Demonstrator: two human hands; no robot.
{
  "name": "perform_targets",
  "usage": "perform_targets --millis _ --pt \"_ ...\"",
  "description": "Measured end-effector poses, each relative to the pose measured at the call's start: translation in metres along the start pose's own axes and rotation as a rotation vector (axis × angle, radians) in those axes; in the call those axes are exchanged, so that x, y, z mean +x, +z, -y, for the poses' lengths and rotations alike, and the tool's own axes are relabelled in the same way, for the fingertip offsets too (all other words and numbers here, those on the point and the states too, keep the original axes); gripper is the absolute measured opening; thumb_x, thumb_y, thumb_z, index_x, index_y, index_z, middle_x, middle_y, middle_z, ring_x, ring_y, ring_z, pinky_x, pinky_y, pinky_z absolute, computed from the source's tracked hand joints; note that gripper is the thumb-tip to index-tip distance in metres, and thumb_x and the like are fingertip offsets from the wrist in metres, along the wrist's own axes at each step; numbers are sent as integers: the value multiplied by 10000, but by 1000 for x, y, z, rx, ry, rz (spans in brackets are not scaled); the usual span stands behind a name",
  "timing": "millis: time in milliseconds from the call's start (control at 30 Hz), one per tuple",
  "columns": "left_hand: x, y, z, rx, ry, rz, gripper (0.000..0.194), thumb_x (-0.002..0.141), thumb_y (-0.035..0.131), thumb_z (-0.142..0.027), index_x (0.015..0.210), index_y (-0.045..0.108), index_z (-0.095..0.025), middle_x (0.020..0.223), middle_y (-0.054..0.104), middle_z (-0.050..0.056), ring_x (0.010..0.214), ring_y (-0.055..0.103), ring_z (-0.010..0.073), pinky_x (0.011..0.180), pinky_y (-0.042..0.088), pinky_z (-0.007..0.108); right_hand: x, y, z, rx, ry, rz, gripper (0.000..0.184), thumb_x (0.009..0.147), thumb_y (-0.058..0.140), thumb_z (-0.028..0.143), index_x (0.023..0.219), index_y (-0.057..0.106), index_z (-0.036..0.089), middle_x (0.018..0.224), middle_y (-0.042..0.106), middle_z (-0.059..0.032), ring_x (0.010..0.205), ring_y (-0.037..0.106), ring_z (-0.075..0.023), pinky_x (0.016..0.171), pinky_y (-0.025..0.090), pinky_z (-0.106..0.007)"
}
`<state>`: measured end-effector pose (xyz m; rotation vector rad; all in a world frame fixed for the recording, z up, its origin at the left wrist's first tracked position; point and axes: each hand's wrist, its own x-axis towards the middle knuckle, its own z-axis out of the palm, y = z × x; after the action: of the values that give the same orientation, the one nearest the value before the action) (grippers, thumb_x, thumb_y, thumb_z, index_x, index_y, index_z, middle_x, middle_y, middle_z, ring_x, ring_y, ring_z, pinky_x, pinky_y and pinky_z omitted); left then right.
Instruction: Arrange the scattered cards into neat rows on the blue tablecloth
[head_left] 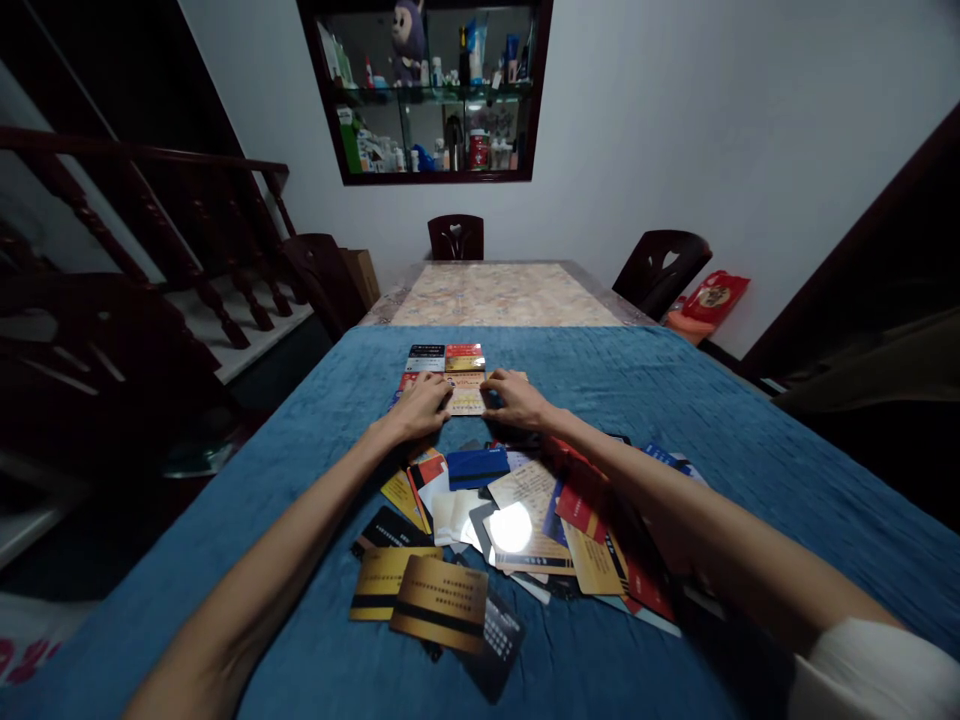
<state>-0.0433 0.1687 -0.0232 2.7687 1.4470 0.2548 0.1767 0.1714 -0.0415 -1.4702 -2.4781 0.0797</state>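
Observation:
My left hand [424, 404] and my right hand [514, 398] rest on the cloth at the two sides of a cream card [466, 398]. Curled fingertips of each hand touch the card's edges. Directly behind it, a black-and-white card [427, 353] and a red-and-gold card [465, 352] lie side by side. Another card [406, 380] shows partly from under my left hand, and an edge of a further card pokes out behind my right fingers. Nearer to me is a loose heap of overlapping cards, including a blue card [478, 468], a gold card [441, 602] and a red card [583, 499].
A blue cloth [300, 560] covers the near part of the table; a patterned top [502, 292] shows beyond. Dark chairs [456, 238] stand around it. A red bag [716, 296] is at the right, a stair railing [150, 155] at the left, and a wall shelf [439, 92] behind.

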Motion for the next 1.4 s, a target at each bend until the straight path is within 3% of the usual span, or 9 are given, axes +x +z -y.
perform_targets --millis 733,1400 --pt "3 9 5 -8 -12 39 189 870 578 -196 1036 668 -205 1210 630 108 1235 437 327 972 398 501 2 5 2 80 51 14 206 821 697 306 970 738 170 1081 666 -109 994 606 -216 828 422 -264" --pt "2 14 6 -19 32 -12 251 896 486 -195 1020 703 -219 1173 662 110 1208 443 314 947 393 500 0 8 4 89 80 -12 237 858 662 308 1043 737 180 1093 663 -105 1010 607 -215 855 432 -279"
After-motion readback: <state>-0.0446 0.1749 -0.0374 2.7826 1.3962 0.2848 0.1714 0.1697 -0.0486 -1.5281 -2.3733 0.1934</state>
